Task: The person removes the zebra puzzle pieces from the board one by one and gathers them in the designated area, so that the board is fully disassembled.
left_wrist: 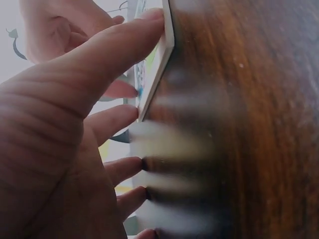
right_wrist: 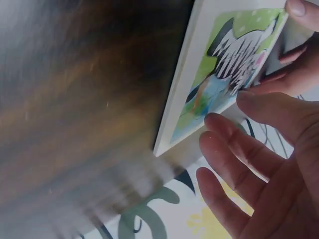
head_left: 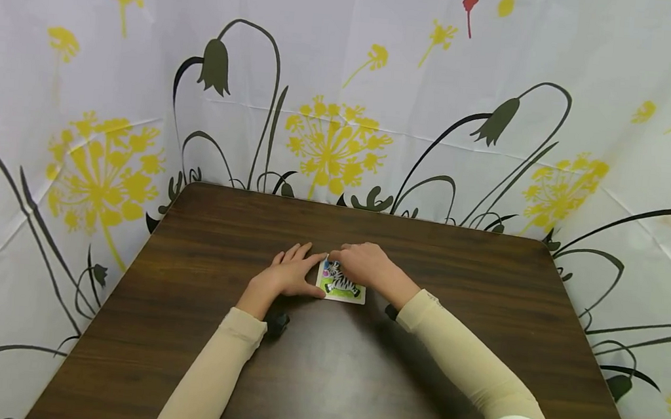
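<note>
Touching a zebra card (head_left: 342, 288) on the desk (head_left: 454, 278) with wide-spread left fingers (left_wrist: 117, 122). Holding right fingers (right_wrist: 237, 169) loosely bent, parted, at its far edge beside the left.

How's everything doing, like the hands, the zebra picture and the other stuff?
Zebra picture: lying flat, face up
Left hand: fingers spread, thumb on the picture
Right hand: over the picture's edge, fingers slightly bent
Table: shiny in the light
Flowery cloth: hanging, creased
Beige sleeves: reaching near the wrists
</note>
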Tool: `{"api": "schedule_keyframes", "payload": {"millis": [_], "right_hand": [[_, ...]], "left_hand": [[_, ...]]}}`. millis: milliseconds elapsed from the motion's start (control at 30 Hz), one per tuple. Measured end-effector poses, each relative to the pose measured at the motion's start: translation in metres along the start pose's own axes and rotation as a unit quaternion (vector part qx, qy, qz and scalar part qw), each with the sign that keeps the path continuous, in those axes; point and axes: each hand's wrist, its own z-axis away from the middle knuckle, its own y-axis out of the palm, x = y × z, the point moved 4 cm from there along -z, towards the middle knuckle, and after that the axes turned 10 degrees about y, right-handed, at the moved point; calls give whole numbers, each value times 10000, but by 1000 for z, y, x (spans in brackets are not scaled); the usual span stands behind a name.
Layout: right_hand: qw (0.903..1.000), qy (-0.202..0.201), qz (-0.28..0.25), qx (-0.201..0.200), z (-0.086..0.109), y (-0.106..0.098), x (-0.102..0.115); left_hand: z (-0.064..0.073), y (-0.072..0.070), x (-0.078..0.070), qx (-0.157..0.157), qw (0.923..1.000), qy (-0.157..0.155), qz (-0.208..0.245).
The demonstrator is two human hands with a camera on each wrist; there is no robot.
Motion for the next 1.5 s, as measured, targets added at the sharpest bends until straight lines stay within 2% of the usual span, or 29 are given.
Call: {"api": "schedule_keyframes", "payload": {"millis": [200, 467, 767, 1000, 1133, 1233, 1367, 1500], "right_hand": [[9973, -294, 670, -22, -4, -1, 1], [9843, -716, 1608, -151, -8, -5, 1], [9807, -945, 1697, -211, -11, -7, 1], [9752, -1119, 1904, -164, -17, -7, 3], [9732, -1155, 1978, -187, -19, -7, 2], [9713, -1152, 2069, -218, -19, -7, 2], [9688, -1157, 2180, -207, -17, -7, 1], [9679, -1165, 2215, -244, -16, -6, 1]], "left_hand": [[-3, 5, 6, -98, 9999, 65, 52], [-7, 7, 13, -52, 10000, 39, -73], [-6, 6, 14, -2, 10000, -24, -60], [2, 2, 8, -15, 9999, -56, 94], [4, 0, 3, 17, 10000, -51, 69], [3, 1, 5, 40, 10000, -53, -3], [0, 2, 5, -153, 9998, -104, -57], [2, 0, -3, -588, 9981, -179, -108]]}}
